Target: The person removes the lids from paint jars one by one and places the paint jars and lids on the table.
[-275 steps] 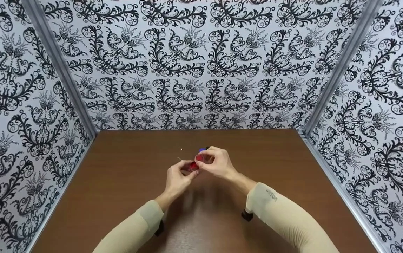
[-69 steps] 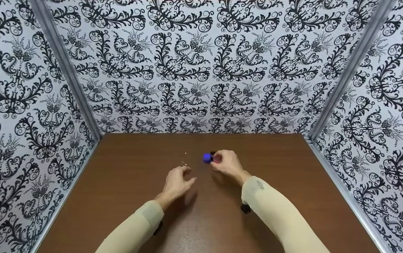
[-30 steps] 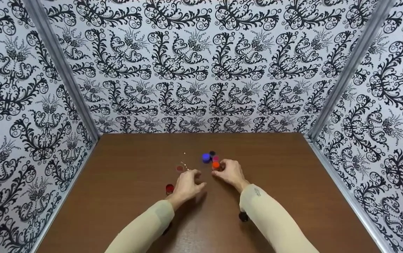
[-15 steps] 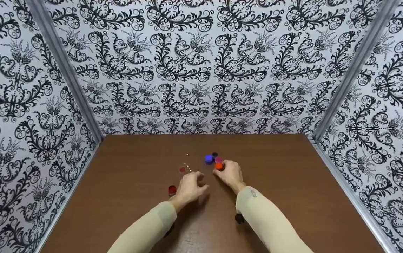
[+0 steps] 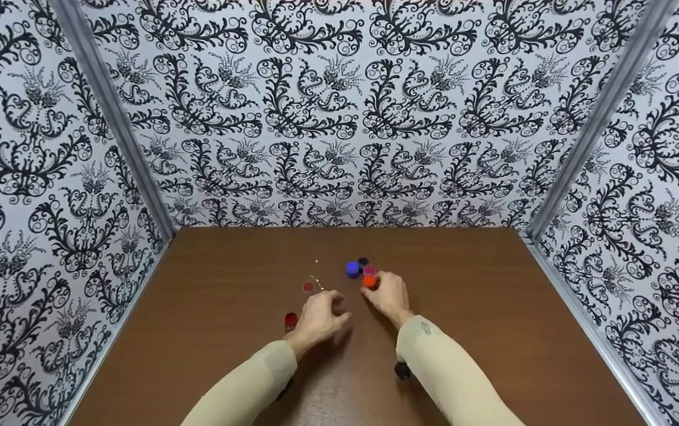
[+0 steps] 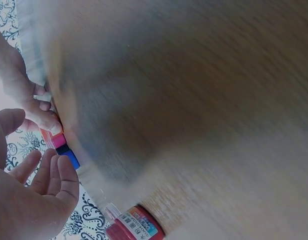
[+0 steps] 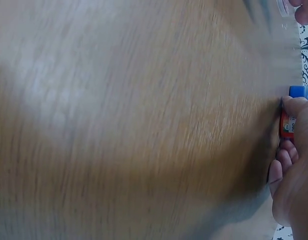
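My right hand (image 5: 388, 294) grips a small orange paint jar (image 5: 369, 282) at the near end of a cluster of jars. In the right wrist view its thumb and fingers are on either side of that labelled jar (image 7: 287, 125). Touching or close behind it are a pink jar (image 5: 369, 270), a blue jar (image 5: 352, 270) and a black jar (image 5: 363, 261). My left hand (image 5: 319, 316) hovers with loosely bent fingers, holding nothing. A red paint jar (image 5: 290, 320) stands left of it, its label showing in the left wrist view (image 6: 139, 224). A round red lid (image 5: 308, 287) lies beyond.
Small pale specks (image 5: 316, 280) lie on the brown table (image 5: 227, 284) between the lid and the jar cluster. Patterned wall panels (image 5: 339, 118) enclose the back and both sides, with grey metal strips (image 5: 117, 118) at the corners.
Earlier both hands held the red jar and its lid; these now lie on the table at left. The right hand has moved to the orange jar. The last half second shows almost no movement.
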Available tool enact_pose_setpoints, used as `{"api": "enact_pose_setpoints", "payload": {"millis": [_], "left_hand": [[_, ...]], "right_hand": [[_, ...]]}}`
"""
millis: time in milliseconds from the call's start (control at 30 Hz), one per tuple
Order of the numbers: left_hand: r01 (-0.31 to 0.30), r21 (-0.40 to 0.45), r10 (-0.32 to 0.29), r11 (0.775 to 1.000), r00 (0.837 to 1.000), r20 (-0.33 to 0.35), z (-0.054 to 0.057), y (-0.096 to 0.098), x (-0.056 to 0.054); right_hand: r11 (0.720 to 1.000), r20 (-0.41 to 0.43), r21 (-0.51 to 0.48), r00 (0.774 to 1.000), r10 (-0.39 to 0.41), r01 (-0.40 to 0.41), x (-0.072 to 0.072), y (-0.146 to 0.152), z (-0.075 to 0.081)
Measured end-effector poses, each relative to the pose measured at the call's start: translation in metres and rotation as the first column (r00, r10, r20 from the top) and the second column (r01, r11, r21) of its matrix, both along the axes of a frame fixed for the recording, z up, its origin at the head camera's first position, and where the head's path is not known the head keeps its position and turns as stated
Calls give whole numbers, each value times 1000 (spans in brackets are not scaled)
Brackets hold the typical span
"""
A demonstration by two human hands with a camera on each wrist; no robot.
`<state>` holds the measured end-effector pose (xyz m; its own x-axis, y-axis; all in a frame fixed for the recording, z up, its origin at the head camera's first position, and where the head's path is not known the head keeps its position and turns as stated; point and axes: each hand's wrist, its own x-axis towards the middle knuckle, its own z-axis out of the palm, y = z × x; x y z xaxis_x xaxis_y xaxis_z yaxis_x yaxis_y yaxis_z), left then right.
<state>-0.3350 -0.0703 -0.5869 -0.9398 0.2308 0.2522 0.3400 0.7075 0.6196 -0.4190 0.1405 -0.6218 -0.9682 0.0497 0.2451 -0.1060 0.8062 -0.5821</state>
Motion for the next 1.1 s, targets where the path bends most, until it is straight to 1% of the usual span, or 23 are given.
{"api": "enact_pose_setpoints", "payload": {"millis": [200, 367, 433, 467, 700, 933, 1100], "left_hand": [[1, 15, -1, 1000, 1000, 17, -2, -1, 0], [-10, 31, 8, 999, 999, 38, -1, -1, 0], [-12, 36, 11, 999, 999, 37, -1, -1, 0], [-15, 36, 13, 999, 999, 34, -1, -1, -1], [15, 14, -14, 1000, 998, -67, 2, 2, -3], [11, 39, -9, 999, 999, -39, 6, 3, -2], [6, 56, -5, 998, 1000, -15, 12, 7, -1]], "right_hand": [[1000, 20, 16, 1000, 2, -3, 4, 0, 4], [1000, 54, 4, 998, 7, -7, 6, 1, 7], [1000, 55, 0, 998, 14, -14, 7, 3, 8], [1000, 50, -2, 999, 17, -17, 7, 4, 8], [996, -51, 37, 996, 78, -76, 7, 12, 7], [992, -41, 67, 993, 108, -105, 8, 18, 16], [990, -26, 65, 992, 127, -125, 12, 23, 24]]}}
